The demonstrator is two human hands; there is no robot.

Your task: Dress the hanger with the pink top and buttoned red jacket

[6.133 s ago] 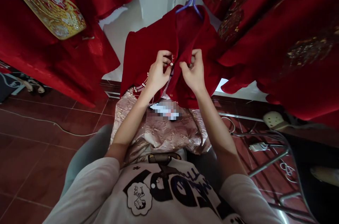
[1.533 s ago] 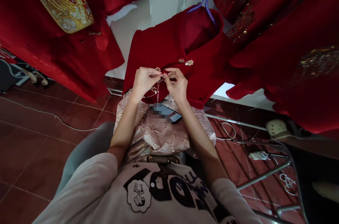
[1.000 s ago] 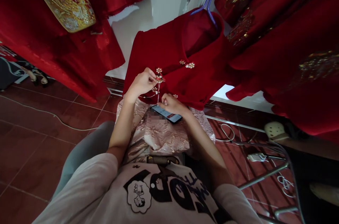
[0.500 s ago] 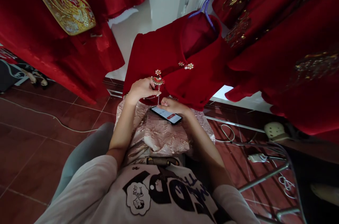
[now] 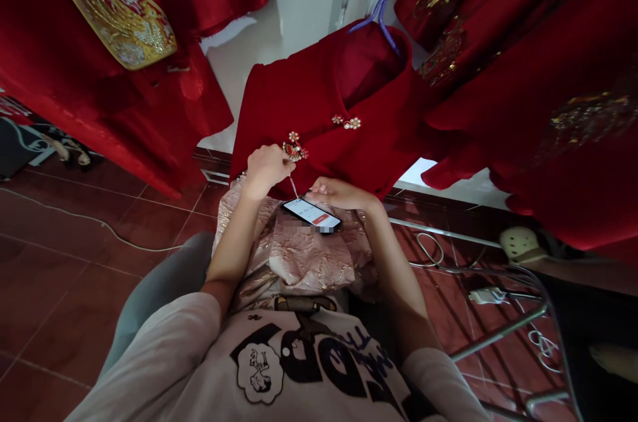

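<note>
My left hand [image 5: 268, 168] is closed, its fingertips at a fan-shaped red and gold brooch [image 5: 291, 151] on the front of a red jacket [image 5: 309, 90]. Below those fingers a thin bead strand [image 5: 294, 187] slants down to the top edge of a phone [image 5: 313, 214]. The phone lies screen up, lit, on shiny pink brocade cloth [image 5: 312, 259] over my lap. My right hand [image 5: 343, 194] is just above the phone's far edge, fingers bent together; anything small between them is hidden. Flower-shaped pearl fastenings [image 5: 353, 123] sit at the jacket's collar.
The jacket hangs from a purple hanger [image 5: 383, 3]. Red embroidered garments hang at left [image 5: 204, 86] and right [image 5: 498, 96]. A metal-framed rack [image 5: 503, 332], a charger [image 5: 486, 296] with cables and a pale clog [image 5: 518, 246] are at right. A cable [image 5: 114, 232] crosses the tiled floor.
My left fingers have drawn together below the brooch, and the strand now slants. My right hand has shifted slightly up and right, off the phone screen, with its fingers straighter.
</note>
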